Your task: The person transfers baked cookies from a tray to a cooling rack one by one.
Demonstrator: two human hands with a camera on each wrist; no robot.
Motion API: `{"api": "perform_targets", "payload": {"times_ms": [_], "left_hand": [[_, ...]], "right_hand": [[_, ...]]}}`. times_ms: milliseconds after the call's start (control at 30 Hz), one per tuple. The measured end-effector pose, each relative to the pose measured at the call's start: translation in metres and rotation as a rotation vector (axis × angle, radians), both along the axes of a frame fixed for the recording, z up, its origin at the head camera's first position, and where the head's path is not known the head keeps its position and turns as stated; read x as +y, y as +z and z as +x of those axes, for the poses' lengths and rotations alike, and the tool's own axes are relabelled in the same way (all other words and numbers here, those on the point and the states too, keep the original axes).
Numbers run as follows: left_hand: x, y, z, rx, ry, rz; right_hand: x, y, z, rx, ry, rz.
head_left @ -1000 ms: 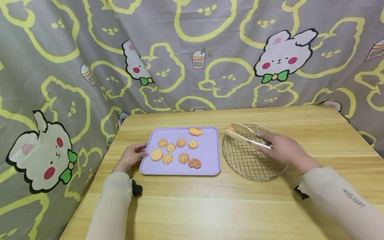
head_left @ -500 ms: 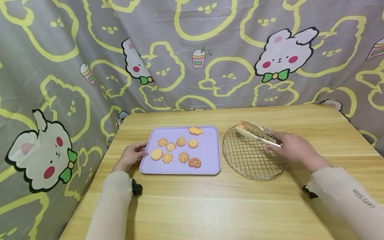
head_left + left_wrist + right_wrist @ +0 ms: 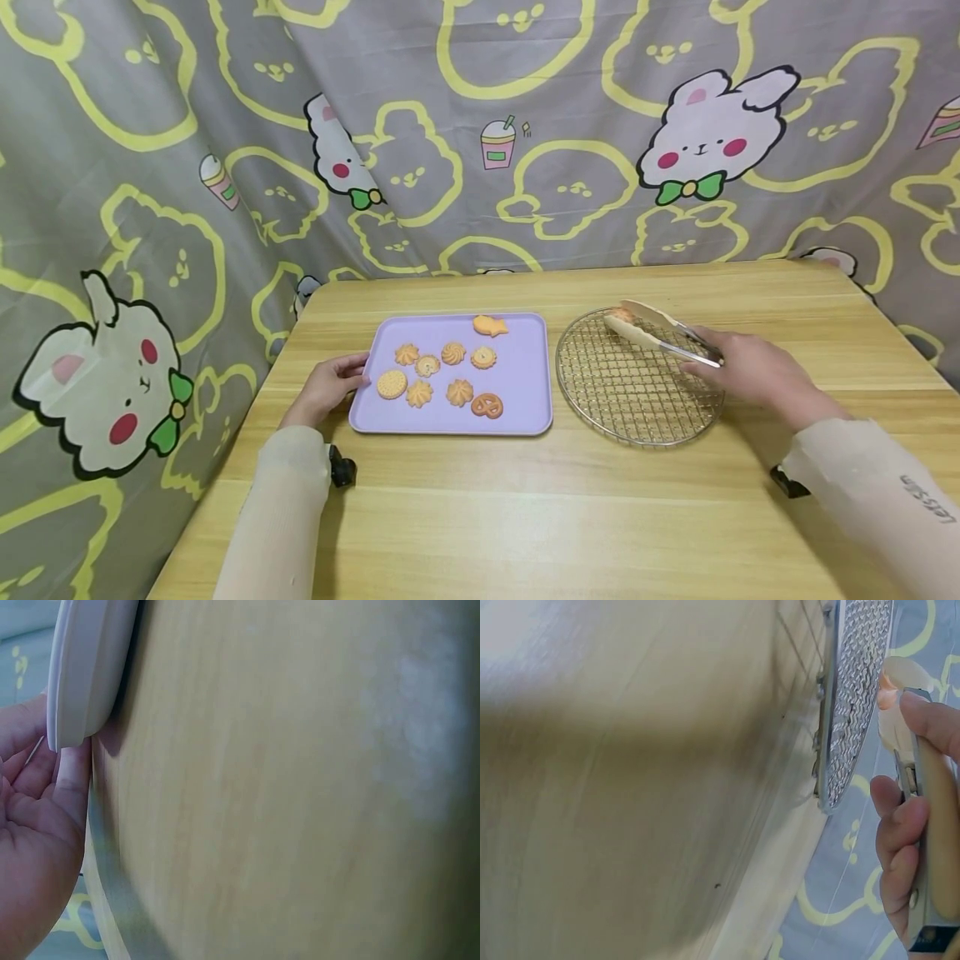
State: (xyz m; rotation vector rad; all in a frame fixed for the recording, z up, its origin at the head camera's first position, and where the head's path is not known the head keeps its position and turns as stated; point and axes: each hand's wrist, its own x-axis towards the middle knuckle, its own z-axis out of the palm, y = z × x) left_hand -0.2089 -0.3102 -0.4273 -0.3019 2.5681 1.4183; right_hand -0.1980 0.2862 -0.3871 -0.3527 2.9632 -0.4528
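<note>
Right hand (image 3: 757, 371) on tongs (image 3: 639, 334), left hand (image 3: 327, 390) on lilac tray (image 3: 517, 383)

Your right hand: fingers and thumb curled round the tongs, a full grip. Tongs: metal arms, pale tips, pointing away from you and to the left; the tips are drawn together on one cookie.

Held cookie (image 3: 622, 314): one, orange-brown, partly hidden between the tips, over the far part of the wire rack (image 3: 622, 383). Whether it touches the mesh, you cannot tell from these views.

Your left hand: pinching the lilac tray by its left rim; the left wrist view shows the rim between your fingers.

Lilac tray: one, rectangular, round-cornered, flat on the table (image 3: 525, 517). Contents, nine pieces: fish-shaped cracker (image 3: 490, 325) at the far rim, towards the right; pretzel (image 3: 487, 406) near the close edge; large round biscuit (image 3: 392, 384) nearest your left hand; six small fluted or swirled cookies (image 3: 460, 392) grouped between.

Wire rack: one, round, metal mesh, just beside the tray's right edge.

Sleeves (image 3: 281, 517): two, beige, the right one lettered; a black fitting (image 3: 342, 469) at each cuff.

Table: wood-grained, pale yellow-brown, under both tray and rack.

Curtain (image 3: 420, 67): grey, behind the table and to your left, printed with yellow outlined animals, white rabbits in green bows, and pink cups.
</note>
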Motion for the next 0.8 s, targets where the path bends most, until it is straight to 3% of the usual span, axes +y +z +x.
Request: {"api": "perform_targets", "payload": {"times_ms": [800], "left_hand": [[-0.0010, -0.0010, -0.0006, 0.003, 0.002, 0.001]], "right_hand": [[0.0070, -0.0093, -0.0016, 0.009, 0.001, 0.007]]}}
